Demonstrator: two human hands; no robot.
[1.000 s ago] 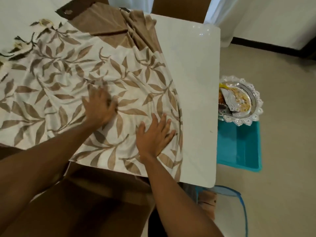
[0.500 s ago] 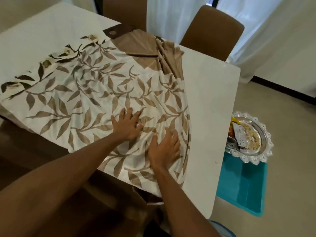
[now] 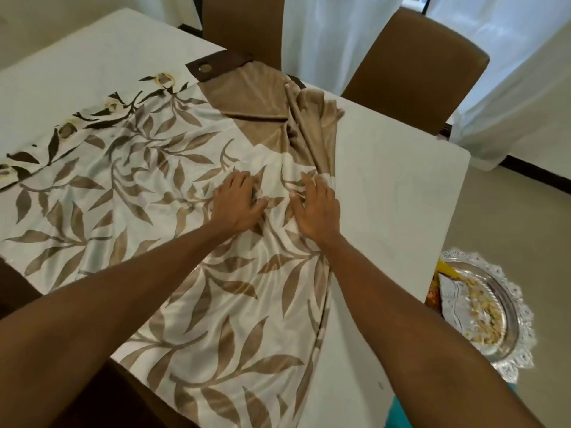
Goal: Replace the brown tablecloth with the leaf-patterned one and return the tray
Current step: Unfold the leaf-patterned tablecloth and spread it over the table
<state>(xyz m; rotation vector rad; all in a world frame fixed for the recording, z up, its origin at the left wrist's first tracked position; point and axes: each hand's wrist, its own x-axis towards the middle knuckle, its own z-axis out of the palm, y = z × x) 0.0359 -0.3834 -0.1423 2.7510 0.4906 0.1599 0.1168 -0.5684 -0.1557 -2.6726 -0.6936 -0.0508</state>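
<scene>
The leaf-patterned cloth is spread across the white table, wrinkled along its right edge. Bunched at the far side, the brown cloth lies partly under the patterned one. My left hand rests flat on the leaf cloth near the table's middle. Just to its right, my right hand presses on the cloth's right edge with fingers spread. The silver tray with food scraps sits low at the right, off the table, on a teal stool.
Two brown chairs stand at the table's far side in front of white curtains. A teal stool shows below the tray. Beige floor stretches to the right. A dark chair seat lies at the lower left.
Both hands have slid farther across the leaf cloth toward the brown cloth, and my view has moved forward over the table.
</scene>
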